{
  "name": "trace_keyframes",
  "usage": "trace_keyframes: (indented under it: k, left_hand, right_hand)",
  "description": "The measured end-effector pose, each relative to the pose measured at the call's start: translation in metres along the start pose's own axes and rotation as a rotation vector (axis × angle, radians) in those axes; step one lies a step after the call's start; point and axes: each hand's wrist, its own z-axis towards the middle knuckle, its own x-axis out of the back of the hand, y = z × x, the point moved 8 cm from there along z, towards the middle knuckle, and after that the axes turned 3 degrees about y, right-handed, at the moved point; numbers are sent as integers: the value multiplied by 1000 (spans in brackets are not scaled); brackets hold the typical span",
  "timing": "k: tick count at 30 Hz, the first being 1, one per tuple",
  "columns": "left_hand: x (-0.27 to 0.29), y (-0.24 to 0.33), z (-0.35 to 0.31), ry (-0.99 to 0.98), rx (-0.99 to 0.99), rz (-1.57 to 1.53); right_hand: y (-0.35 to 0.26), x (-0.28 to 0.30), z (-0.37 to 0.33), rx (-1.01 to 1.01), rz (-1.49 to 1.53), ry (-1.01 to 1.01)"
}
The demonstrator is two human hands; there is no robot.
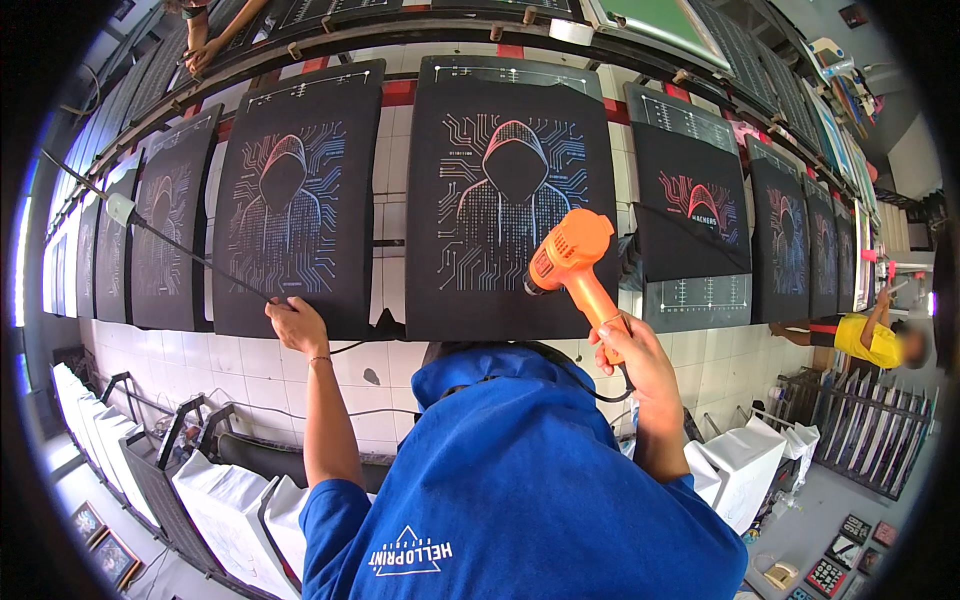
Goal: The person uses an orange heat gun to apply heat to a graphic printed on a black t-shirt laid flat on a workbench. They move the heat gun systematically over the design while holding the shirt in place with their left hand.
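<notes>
My right hand (645,362) is wrapped round the handle of an orange heat gun (578,262), whose dark nozzle points left over the lower right of a black T-shirt panel (510,180). That panel lies flat on a board and bears a hooded-figure print in red, white and blue. My left hand (297,325) is closed on a thin black cord (200,258) that runs taut to the upper left through a white fitting (120,208). Beneath this hand lies the lower edge of another black panel (290,190) with the same print.
More printed black panels line both sides; one on the right (690,150) is partly folded over. A metal rail (400,45) runs behind them. Another person's hands (203,55) show at the top left, and a person in yellow (868,338) stands far right. White-covered boards (225,510) sit at lower left.
</notes>
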Motion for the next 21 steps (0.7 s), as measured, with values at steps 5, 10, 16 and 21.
trace_keyframes:
  k: [5, 10, 16, 21]
  left_hand:
    - [2, 1, 1, -29, 26, -2]
    - [-3, -3, 2, -35, 17, 7]
    - [1, -3, 1, -6, 16, -14]
    - [0, -1, 1, -37, 24, -23]
  right_hand:
    - [-3, -7, 11, 53, -49, 2]
    - [-8, -19, 23, 109, -38, 5]
    - [-5, -18, 9, -5, -109, -92]
    - [-2, -21, 5, 7, -84, -80]
